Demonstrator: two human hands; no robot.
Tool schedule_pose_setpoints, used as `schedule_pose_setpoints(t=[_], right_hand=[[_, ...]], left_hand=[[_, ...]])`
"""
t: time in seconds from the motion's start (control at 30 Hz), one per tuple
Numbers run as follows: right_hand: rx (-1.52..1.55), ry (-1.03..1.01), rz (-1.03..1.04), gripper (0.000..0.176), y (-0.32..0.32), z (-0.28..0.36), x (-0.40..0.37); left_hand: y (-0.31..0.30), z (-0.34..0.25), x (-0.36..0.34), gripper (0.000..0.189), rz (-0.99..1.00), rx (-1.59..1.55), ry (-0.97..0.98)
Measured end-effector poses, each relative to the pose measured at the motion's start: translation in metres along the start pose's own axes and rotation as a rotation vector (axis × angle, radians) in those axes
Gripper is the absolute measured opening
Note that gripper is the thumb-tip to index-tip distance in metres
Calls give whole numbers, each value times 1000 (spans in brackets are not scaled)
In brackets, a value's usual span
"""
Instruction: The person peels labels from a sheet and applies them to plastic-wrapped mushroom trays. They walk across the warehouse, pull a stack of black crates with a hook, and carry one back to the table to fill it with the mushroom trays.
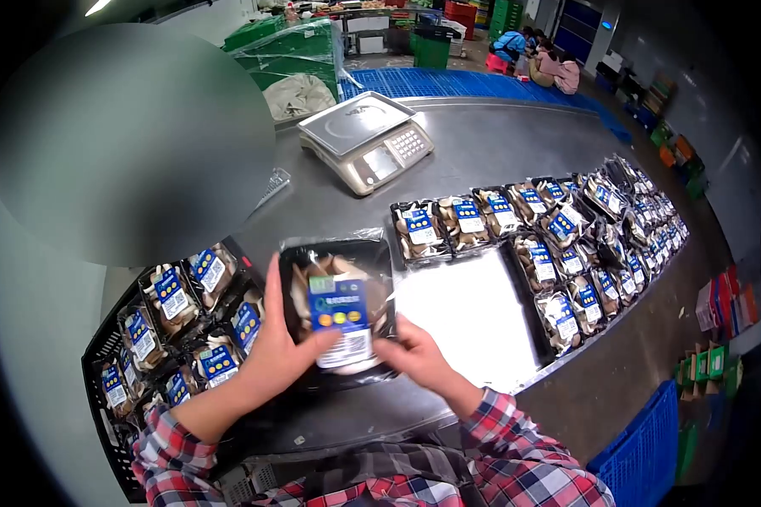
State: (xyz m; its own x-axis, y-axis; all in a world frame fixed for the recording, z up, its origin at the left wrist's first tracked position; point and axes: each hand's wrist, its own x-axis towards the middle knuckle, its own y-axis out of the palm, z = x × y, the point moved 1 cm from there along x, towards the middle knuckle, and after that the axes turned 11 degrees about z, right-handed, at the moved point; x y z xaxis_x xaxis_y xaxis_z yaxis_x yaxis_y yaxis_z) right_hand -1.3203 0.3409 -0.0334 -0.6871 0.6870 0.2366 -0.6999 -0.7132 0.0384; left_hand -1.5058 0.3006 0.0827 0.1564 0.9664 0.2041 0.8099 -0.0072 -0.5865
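My left hand grips the left side of a black tray of mushrooms wrapped in clear film, its thumb on the blue and white label. At the tray's lower right, my right hand has its fingers pressed to the pack's edge. The pack is held up over the metal table, label facing me. Left of it, a black crate holds several labelled packs. On the right, rows of similar packs lie on the table.
A weighing scale stands at the back of the metal table. Beyond are blue slatted panels, green crates and seated people. A blue crate is at lower right. A large blurred circle hides the upper left.
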Motion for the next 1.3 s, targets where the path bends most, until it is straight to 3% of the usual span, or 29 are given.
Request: schedule_pose_setpoints(t=[0.07,0.1,0.13,0.17,0.2,0.23,0.27,0.3,0.4,0.5,0.57,0.6,0.73,0.8,0.87,0.93,0.97,1.07,1.13,1.2,1.27,1.3], right_hand=[[138,-90,151,20,2,14,6],[287,192,235,19,-11,-6,8],[473,319,234,23,-29,-21,14],[510,443,145,29,-48,-55,22],[609,426,28,36,-69,-86,29],[706,517,-93,54,-98,-144,35],[818,662,-259,76,-118,-158,43],[807,690,-372,89,-148,-186,51],[851,682,-396,62,-206,-245,76],[715,628,-579,35,-209,-249,90],[691,531,-589,28,-202,-246,89],[706,478,-586,25,-198,-239,87],[665,506,-611,21,-168,-180,74],[624,434,-563,20,-135,-118,79],[567,368,-489,21,-97,-60,95],[577,278,-305,24,-48,-16,116],[586,280,-232,25,-17,3,127],[652,268,118,28,88,47,164],[631,360,242,30,158,66,181],[574,419,496,32,220,71,196],[399,487,685,38,285,81,197],[392,492,825,39,309,83,196]], left_hand=[[-4,-3,17,78,7,-469,-102],[-11,5,17,76,-19,-409,-137],[-15,9,12,74,-81,-325,-180],[-20,16,3,74,-132,-356,-260],[-27,24,-8,74,-206,-382,-338],[-36,32,-23,74,-259,-450,-427],[-48,22,-34,75,-298,-594,-405],[-59,20,-40,76,-383,-542,-462],[-107,11,-93,75,-690,-390,-597],[-172,21,-162,75,-923,-243,-610],[-215,55,-215,70,-941,-57,-615],[-223,49,-225,63,-1006,-60,-585],[-293,140,-282,51,-1019,-233,-638],[-292,163,-273,49,-1018,-95,-721],[-284,176,-257,45,-770,201,-909],[-302,258,-284,46,-576,828,-986],[-293,239,-276,47,-534,1009,-1002],[-291,205,-257,49,-665,1192,-635],[-290,169,-240,51,-684,762,-470],[-269,112,-229,50,-568,-318,-363],[-250,64,-225,54,-674,-167,-196],[-251,52,-226,56,-827,-319,-145]])
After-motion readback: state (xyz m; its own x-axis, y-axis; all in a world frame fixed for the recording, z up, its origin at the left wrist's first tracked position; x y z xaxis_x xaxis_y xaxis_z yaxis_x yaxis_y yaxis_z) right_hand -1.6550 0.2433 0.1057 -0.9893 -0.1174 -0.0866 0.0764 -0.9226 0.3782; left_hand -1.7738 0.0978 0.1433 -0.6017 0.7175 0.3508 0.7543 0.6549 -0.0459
